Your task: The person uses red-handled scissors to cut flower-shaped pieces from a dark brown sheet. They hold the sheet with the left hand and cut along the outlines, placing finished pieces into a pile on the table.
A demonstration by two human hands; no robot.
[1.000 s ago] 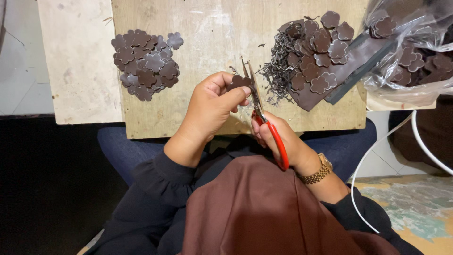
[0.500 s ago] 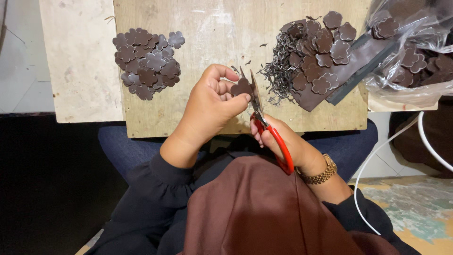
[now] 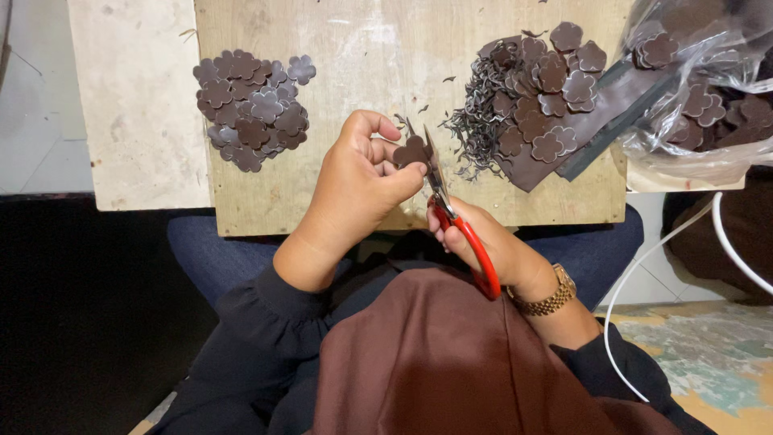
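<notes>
Scissors (image 3: pixel 455 221) with red handles sit in the right hand (image 3: pixel 483 246), blades pointing up and away from the body, their tips meeting the edge of a small dark brown flower-shaped piece (image 3: pixel 412 151). The left hand (image 3: pixel 358 185) pinches that piece between thumb and fingertips, its grip narrow and closed on the flower, holding it just above the near part of the wooden board (image 3: pixel 322 193) so that the blades can reach its rim from the right. The right hand's grip is wrapped shut around the handles (how far the blades stand apart is too fine to tell). To the far left on the board lies a pile of finished flowers (image 3: pixel 254 109), well apart from the hands, seemingly kept out of the way of the cutting. To the far right lies a second heap of flowers (image 3: pixel 551 89) on a dark strip, with a tangle of thin trimmings (image 3: pixel 475 121) just beside it, close to the blades. A clear plastic bag (image 3: pixel 700 89) holding more flowers hangs over the board's right edge. The board rests across the person's lap, its near edge just under the wrists; bare wood lies between the two piles, so the hands have open room in the middle. A white cable (image 3: pixel 668 266) curves down on the right, clear of the hands.
</notes>
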